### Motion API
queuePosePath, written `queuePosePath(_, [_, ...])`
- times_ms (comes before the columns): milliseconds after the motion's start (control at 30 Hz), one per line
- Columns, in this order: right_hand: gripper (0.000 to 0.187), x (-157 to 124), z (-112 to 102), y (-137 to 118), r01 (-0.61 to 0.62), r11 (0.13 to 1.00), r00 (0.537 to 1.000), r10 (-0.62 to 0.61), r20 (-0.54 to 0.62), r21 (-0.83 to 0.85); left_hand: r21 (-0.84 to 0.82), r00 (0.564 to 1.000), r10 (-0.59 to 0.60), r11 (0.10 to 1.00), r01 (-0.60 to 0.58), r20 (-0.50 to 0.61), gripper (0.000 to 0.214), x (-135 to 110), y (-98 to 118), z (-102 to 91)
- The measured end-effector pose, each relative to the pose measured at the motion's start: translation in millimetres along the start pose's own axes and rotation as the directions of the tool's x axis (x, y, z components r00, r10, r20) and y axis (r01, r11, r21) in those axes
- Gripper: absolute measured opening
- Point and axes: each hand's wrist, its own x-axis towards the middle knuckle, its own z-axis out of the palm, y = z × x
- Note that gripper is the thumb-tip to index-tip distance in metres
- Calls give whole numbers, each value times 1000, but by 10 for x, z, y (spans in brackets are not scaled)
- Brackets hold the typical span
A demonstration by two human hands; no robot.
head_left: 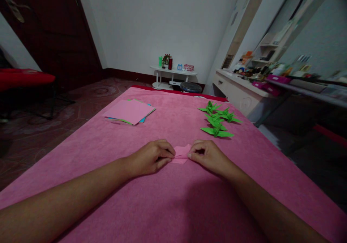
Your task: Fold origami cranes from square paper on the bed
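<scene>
A small folded pink origami paper (181, 155) lies on the pink table cover in front of me, with layered flaps across its middle. My left hand (157, 156) pinches its left edge between thumb and fingers. On the opposite side, my right hand (207, 154) grips the right edge, thumb and forefinger closed on it. Several green paper cranes (216, 130) stand in a cluster beyond my right hand. Farther to the left is a stack of square paper (129, 111), pink on top with green and blue edges showing beneath.
The pink cover (108, 196) spreads over the whole table. Past its far edge, a white shelf (173, 70) holds bottles and a plant. At the right is a cluttered dressing table (241, 84); a red seat (25, 78) stands on the left, near a dark door (51, 33).
</scene>
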Motion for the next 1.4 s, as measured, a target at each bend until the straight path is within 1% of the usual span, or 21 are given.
queuePosePath(100, [20, -4, 36, 30, -23, 999, 999, 22, -25, -25, -49, 1000, -21, 999, 20, -9, 18, -1, -8, -23])
queuePosePath(200, [19, -8, 60, 39, -46, 998, 998, 44, -48, -51, -151, 994, -100, 984, 94, -33, 17, 26, -18, -5])
queuePosePath(333, [19, -6, 71, 8, -90, 993, 994, 85, -65, -80, -304, 962, -260, 926, 223, -85, 14, 76, -51, 100])
queuePosePath(400, [19, -6, 73, -12, -107, 989, 992, 101, -73, -98, -328, 942, -314, 908, 260, -122, 12, 89, -67, 160])
queuePosePath(467, [17, -8, 73, -28, -121, 985, 990, 110, -90, -123, -335, 929, -342, 900, 280, -142, 12, 92, -73, 201])
queuePosePath(667, [15, -12, 68, -54, -168, 969, 983, 152, -103, -180, -323, 922, -350, 902, 286, -162, 14, 97, -52, 213])
queuePosePath(800, [15, -15, 66, -72, -220, 951, 974, 201, -108, -216, -266, 921, -354, 915, 305, -163, 13, 117, -53, 215])
queuePosePath(933, [19, -22, 48, -88, -267, 928, 963, 246, -111, -261, -210, 921, -354, 925, 318, -164, 11, 129, -55, 218])
queuePosePath(1000, [22, -25, 24, -79, -256, 935, 966, 242, -88, -245, -198, 923, -349, 928, 316, -160, 15, 126, -47, 213])
queuePosePath(1100, [19, -29, -29, -33, -241, 951, 970, 241, -25, -195, -190, 935, -323, 937, 294, -144, 24, 112, -41, 212])
queuePosePath(1233, [15, -40, -85, 43, -252, 961, 964, 260, 55, -114, -179, 950, -288, 948, 264, -124, 25, 102, -71, 230])
queuePosePath(1300, [14, -47, -96, 55, -262, 961, 962, 267, 57, -86, -182, 948, -296, 945, 273, -116, 24, 111, -86, 238])
queuePosePath(1400, [13, -50, -102, 28, -276, 957, 960, 280, 26, -92, -175, 933, -344, 930, 322, -107, 20, 145, -87, 237])
